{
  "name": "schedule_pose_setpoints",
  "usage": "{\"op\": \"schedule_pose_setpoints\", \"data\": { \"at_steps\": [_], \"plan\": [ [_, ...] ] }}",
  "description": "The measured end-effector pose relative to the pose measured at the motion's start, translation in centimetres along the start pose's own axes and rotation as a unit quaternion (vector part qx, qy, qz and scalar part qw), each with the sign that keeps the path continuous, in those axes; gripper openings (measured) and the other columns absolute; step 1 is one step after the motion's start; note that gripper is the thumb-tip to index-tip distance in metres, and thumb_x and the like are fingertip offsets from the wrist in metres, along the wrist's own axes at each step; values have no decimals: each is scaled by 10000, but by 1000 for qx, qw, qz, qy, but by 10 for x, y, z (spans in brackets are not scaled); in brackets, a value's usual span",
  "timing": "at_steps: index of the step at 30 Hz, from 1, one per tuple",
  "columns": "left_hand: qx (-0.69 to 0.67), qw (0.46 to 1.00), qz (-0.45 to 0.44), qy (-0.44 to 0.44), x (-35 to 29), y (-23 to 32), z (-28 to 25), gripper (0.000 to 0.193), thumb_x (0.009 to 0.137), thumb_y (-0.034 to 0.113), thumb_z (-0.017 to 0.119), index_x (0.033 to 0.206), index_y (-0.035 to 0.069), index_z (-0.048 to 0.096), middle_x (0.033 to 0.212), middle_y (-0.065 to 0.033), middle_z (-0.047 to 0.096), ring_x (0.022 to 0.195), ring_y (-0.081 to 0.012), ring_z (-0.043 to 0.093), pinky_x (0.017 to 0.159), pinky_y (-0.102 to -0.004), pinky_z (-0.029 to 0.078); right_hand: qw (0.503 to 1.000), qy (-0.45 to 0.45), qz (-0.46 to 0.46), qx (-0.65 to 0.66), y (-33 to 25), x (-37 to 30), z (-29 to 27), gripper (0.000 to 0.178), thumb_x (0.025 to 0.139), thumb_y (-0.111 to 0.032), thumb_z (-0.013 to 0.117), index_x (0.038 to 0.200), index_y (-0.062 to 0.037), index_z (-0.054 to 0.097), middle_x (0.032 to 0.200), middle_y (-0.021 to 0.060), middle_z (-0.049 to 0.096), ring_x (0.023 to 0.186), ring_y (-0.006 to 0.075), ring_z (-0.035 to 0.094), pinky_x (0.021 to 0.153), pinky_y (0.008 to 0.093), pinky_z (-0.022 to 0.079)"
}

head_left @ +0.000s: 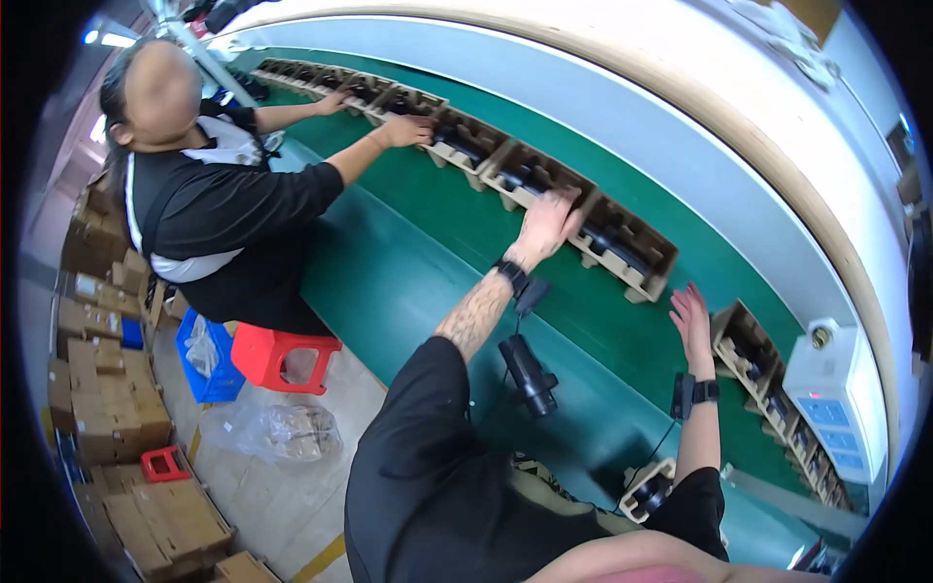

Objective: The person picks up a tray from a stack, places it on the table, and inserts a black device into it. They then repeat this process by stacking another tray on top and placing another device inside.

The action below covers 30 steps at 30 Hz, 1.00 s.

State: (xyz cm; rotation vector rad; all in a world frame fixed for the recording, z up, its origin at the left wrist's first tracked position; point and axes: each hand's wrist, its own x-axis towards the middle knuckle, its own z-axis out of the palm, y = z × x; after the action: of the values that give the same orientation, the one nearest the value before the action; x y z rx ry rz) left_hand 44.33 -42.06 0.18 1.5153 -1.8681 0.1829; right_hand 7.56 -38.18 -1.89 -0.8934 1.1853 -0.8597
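My left hand reaches over the green conveyor belt, its fingers bent over the near edge of a brown molded tray. Black parts lie in that tray. Right beside the hand stands another tray, also holding black parts. My right hand is held above the belt with fingers spread and nothing in it, in a gap between that tray and a further tray. A black cylindrical device lies on the green bench nearer my body.
A co-worker at left touches trays in the same row. One more tray sits close to my body. A white control box stands at right. A red stool, blue bin and cardboard boxes are on the floor.
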Motion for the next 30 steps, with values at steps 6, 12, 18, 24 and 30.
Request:
{"op": "schedule_pose_setpoints", "data": {
  "at_steps": [6, 12, 18, 24, 30],
  "plan": [
    [-17, 942, -334, 33, -171, -75, -99, 403, 933, 249, 490, 1279, 43, 512, 1262, -186, 561, 1192, -353, 505, 1015, -429, 392, 989, 11, -79, 121, 95, 116, -9, 504, 885, -273, 601, 1319, -71, 447, 1240, 73, 554, 1146, 212, 528, 975, 342, 409],
    [234, 897, -360, -110, -299, -72, -109, 506, 934, 299, 473, 1395, 102, 412, 1475, -137, 363, 1389, -304, 285, 1135, -510, 165, 977, -9, 1, 212, 79, 91, 56, 389, 798, -124, 600, 1170, -71, 499, 1072, 38, 567, 1008, 207, 552, 938, 318, 415],
    [200, 902, -366, -110, -290, -81, -116, 523, 922, 312, 485, 1405, 124, 413, 1507, -106, 322, 1416, -277, 235, 1151, -503, 116, 979, 48, -62, 190, 76, 100, 100, 554, 675, 20, 497, 1223, -43, 445, 1027, 53, 522, 941, 210, 520, 869, 314, 443],
    [195, 899, -377, -109, -291, -78, -115, 525, 910, 305, 494, 1402, 134, 425, 1506, -98, 330, 1412, -273, 248, 1154, -496, 119, 988, 46, -62, 134, 64, 87, 90, 715, 624, 64, 455, 1324, -50, 362, 1091, 80, 499, 958, 206, 512, 816, 295, 463],
    [197, 894, -385, -113, -293, -81, -118, 529, 907, 307, 495, 1401, 131, 426, 1504, -98, 333, 1412, -271, 251, 1156, -494, 118, 996, 12, -51, 78, 59, 72, 90, 770, 621, 71, 451, 1371, -58, 330, 1146, 90, 491, 981, 197, 513, 801, 289, 478]
  ]
}}
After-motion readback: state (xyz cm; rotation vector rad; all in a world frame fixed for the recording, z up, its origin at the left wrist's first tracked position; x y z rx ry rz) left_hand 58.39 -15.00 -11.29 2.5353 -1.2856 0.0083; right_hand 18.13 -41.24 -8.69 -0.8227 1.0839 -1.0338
